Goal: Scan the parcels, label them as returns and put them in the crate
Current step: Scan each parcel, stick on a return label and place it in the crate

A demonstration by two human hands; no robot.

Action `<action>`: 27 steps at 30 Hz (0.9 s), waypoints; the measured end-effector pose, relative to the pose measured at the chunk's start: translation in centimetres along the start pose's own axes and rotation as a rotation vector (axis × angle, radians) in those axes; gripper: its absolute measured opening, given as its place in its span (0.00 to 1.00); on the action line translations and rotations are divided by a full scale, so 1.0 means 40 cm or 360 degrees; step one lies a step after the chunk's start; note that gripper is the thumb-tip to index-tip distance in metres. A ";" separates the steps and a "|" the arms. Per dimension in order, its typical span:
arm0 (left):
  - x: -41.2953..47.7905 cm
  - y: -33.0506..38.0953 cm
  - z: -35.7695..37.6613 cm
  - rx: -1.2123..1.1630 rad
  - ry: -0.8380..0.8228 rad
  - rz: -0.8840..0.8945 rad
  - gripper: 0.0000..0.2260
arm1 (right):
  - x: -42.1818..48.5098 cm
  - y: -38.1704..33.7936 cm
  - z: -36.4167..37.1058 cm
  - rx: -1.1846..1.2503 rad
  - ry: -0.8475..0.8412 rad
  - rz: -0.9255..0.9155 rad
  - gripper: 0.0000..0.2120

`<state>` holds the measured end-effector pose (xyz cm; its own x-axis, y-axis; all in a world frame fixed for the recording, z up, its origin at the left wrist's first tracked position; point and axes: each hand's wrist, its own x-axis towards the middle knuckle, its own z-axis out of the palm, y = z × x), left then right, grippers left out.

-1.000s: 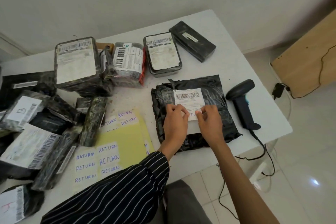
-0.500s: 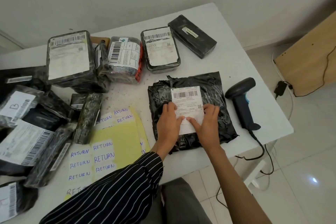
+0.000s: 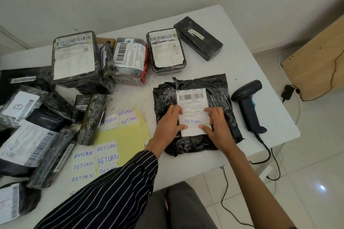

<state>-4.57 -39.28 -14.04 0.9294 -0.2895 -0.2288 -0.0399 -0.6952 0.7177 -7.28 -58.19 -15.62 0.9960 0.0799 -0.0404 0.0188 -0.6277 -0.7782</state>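
my left hand (image 3: 170, 126) & right hand (image 3: 216, 128), fingers flat, gripping nothing, press the return label (image 3: 193, 121) onto the black parcel (image 3: 219, 87) directly beneath. label sits betw. both, equally near each; scanner (image 3: 249, 106) lies just right of my right hand. crate not in view.

Soft even daylight, wide-angle edge distortion

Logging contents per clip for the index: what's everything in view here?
front parcel: one, black, table's near side, under both hands
RETURN label: one, white, over that parcel's shipping label
other parcels: about a dozen, mostly black, table's back and left
sticker sheets: at least two, yellow, left of front parcel
scanner: one, black, right of front parcel
table: one, white
left hand: one, pressing the RETURN label
right hand: one, pressing the RETURN label
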 end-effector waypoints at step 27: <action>-0.091 0.031 -0.112 -0.1129 0.0259 -0.0760 0.18 | -0.051 -0.087 -0.074 0.0824 0.0633 0.1058 0.12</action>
<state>-6.37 -36.12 -9.36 0.8314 0.0636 -0.5521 0.5554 -0.1287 0.8216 -9.13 -58.47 -10.98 0.7467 -0.5032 -0.4351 -0.5125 -0.0182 -0.8585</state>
